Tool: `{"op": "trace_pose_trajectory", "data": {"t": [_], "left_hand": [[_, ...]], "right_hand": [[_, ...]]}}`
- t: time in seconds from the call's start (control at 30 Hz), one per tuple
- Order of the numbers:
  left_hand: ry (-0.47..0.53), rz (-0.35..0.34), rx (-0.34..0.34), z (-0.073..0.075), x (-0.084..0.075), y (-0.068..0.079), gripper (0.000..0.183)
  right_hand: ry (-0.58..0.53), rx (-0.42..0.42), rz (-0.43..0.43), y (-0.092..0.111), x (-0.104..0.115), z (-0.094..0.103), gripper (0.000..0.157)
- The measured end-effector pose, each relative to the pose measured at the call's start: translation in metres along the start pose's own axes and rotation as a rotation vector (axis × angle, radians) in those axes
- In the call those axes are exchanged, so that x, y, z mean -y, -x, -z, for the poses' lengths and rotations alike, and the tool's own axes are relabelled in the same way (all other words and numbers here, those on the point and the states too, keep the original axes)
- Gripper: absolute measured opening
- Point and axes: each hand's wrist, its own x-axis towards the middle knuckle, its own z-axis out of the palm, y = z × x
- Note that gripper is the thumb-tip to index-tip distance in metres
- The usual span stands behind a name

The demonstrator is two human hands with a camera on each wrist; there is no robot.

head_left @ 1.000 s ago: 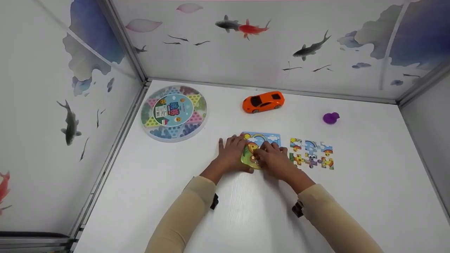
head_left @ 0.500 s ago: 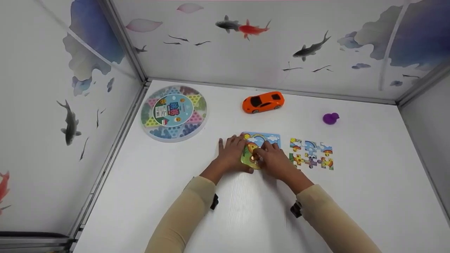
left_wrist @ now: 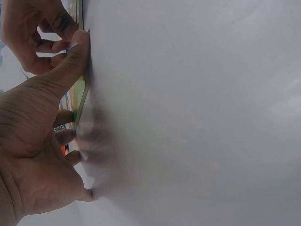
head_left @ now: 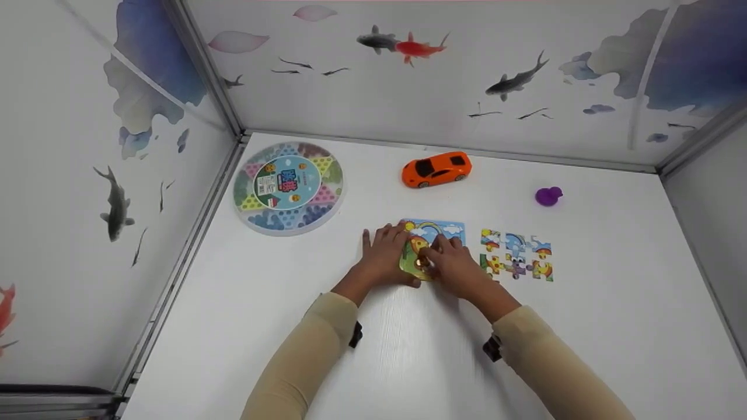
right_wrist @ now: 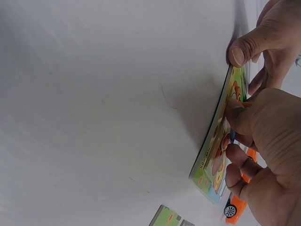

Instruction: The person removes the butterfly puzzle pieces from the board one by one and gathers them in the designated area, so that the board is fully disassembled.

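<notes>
A colourful puzzle board [head_left: 449, 226] lies flat on the white table, showing a rainbow and sky. My left hand [head_left: 382, 256] holds its left side, the thumb at the near edge and the other fingers spread along the side. Over the near right part of the board [right_wrist: 202, 175], my right hand [head_left: 458, 269] has curled fingers. Its thumb and fingertips pinch at a puzzle piece in the picture, mostly hidden by the hand. Loose puzzle pieces [head_left: 517, 266] lie in rows just right of the board; the right hand covers part of the nearest ones.
An orange toy car [head_left: 436, 170] stands behind the board. Farther right sits a small purple duck toy [head_left: 548, 196]. At the back left lies a round Chinese checkers box [head_left: 289, 182]. Panels printed with fish [head_left: 516, 81] border the table at the back and sides.
Both hands stay at the board. The right fingers and wrist shift only very slightly; the board, loose pieces and toys keep their places.
</notes>
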Motion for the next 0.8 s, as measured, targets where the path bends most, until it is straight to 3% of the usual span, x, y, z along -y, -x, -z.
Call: {"op": "trace_pose_trajectory", "data": {"t": [0.27, 0.5, 0.8], "left_hand": [[-0.009, 0.008, -0.001, 0.000, -0.001, 0.000, 0.116], [-0.008, 0.008, -0.004, -0.001, -0.002, 0.000, 0.116], [0.010, 0.011, -0.010, -0.001, -0.001, -0.001, 0.114]], "right_hand": [[-0.024, 0.026, 0.042, 0.002, -0.005, 0.000, 0.043], [0.009, -0.023, 0.106, 0.006, -0.010, -0.002, 0.046], [0.048, -0.091, 0.118, 0.012, -0.015, 0.002, 0.055]]}}
